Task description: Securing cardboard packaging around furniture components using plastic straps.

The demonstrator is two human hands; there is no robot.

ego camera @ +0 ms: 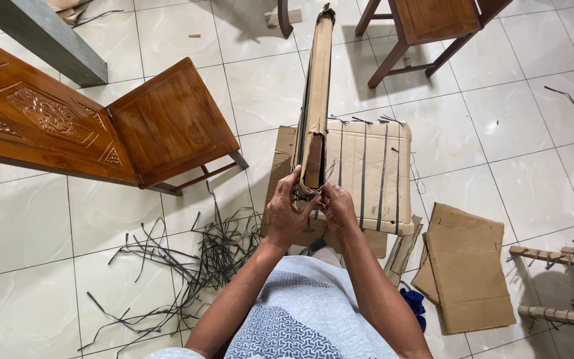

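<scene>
A long narrow bundle wrapped in brown cardboard [318,86] stands on edge and runs away from me, with dark wood showing inside its near end. My left hand [286,214] grips the left side of that near end. My right hand [335,207] pinches the cardboard flap and black straps on the right side. Beneath the bundle lies a flat cardboard-wrapped package [370,176] crossed by several black plastic straps.
A carved wooden chair [94,126] lies tipped at the left. Another wooden chair [433,26] stands at the top right. Cut black straps [187,259] litter the white tile floor. Loose cardboard sheets [466,272] lie to the right, wrapped wooden pieces [566,286] at the far right.
</scene>
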